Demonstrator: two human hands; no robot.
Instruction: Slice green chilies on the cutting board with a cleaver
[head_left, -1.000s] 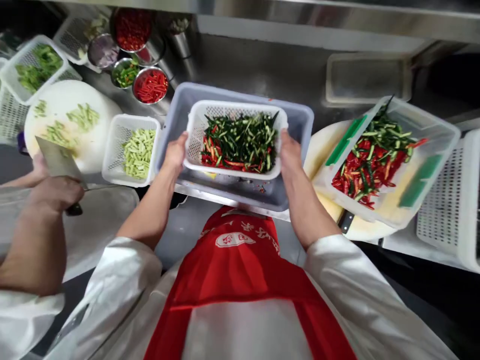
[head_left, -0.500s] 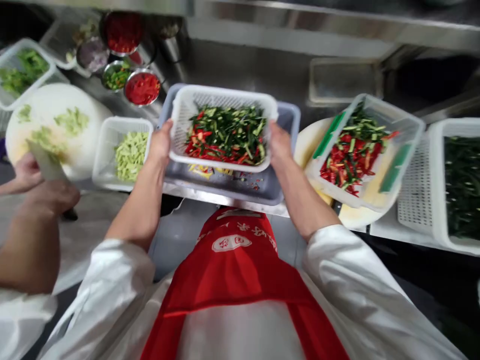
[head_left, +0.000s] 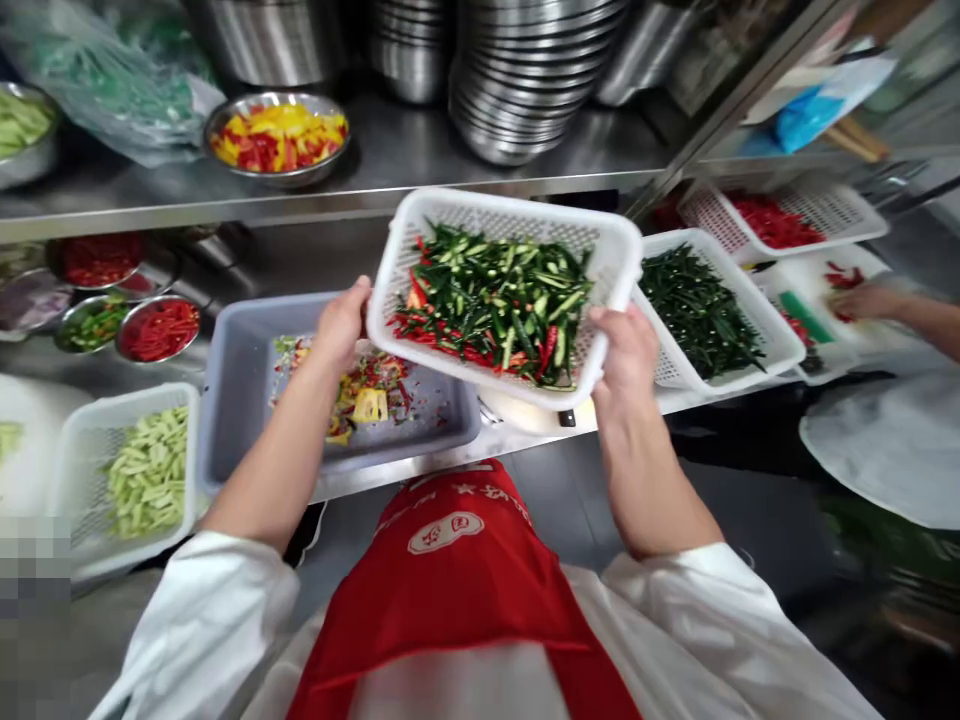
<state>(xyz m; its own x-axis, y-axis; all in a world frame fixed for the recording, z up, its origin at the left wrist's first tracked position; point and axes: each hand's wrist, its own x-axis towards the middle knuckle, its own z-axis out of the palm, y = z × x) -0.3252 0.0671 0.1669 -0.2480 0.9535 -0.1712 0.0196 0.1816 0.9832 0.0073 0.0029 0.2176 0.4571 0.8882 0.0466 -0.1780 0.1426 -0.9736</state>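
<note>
Between my hands a white perforated plastic basket hangs in the air, tilted a little down to the right. Cut green chilli peppers fill most of it, with red chilli pieces along the near side. My left hand is closed on its left end; my right hand grips the right end, thumb over the rim. Below and to the left lies a grey-blue plastic tub with yellow and red pepper scraps in it. The basket partly covers a pale round cutting board.
A basket of dark green cut chillies stands close on the right. Beyond it, a co-worker's hand works at a board. To the left are a basket of pale green pieces and steel bowls of red peppers. A steel shelf overhangs the counter.
Both hands have carried the basket right and up, off the tub, whose scraps now show. My view has swung up and right, bringing in the shelf and another co-worker.
</note>
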